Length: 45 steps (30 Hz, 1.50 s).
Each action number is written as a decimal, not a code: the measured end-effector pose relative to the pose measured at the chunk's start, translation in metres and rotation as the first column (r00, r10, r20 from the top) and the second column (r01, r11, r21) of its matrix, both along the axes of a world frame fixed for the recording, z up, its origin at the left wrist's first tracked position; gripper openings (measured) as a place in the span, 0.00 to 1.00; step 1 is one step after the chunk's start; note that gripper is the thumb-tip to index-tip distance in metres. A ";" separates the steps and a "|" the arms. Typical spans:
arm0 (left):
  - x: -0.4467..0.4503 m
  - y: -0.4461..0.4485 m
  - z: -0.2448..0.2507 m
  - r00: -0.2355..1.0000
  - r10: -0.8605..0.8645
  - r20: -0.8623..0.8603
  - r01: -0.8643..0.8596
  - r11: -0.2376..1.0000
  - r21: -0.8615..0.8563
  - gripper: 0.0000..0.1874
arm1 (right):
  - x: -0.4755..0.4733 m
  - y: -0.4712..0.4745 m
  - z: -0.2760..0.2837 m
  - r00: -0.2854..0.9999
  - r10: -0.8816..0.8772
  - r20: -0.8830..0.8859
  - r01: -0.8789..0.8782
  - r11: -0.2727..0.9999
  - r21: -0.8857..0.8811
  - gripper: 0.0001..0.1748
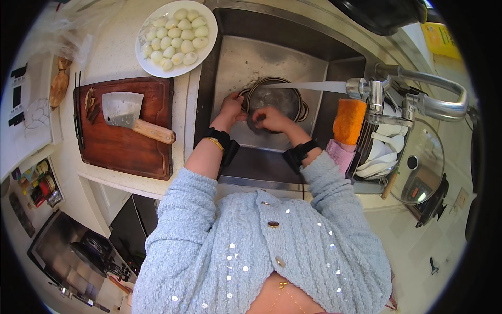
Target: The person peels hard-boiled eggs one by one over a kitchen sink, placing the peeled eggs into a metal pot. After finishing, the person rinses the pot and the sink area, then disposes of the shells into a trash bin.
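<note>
A metal pot (276,97) with two loop handles sits in the stainless steel sink (270,49), with water in it. My left hand (234,108) grips the handle on the pot's left side. Over the near rim, my right hand (272,119) is bent with its fingers bunched together. Something dark and blurred lies by those fingertips, too unclear to name. From the faucet (357,88) at the right, a stream of water (310,86) runs into the pot.
Left of the sink, a cleaver (124,112) lies on a wooden cutting board (129,151). A white plate (146,66) holds several peeled eggs (176,43). An orange cloth (349,119), a dish rack (362,157) with white spoons and a glass lid (427,157) stand right.
</note>
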State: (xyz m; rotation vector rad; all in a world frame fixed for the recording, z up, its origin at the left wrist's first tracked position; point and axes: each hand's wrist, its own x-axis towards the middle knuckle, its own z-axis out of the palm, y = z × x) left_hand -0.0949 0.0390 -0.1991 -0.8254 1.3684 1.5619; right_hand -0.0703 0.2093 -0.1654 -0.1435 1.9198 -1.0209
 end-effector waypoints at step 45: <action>0.007 0.027 0.004 0.993 -0.109 -0.042 0.106 0.993 -0.058 0.30 | -0.001 0.033 -0.015 0.773 0.593 -0.227 -0.094 0.460 0.883 0.09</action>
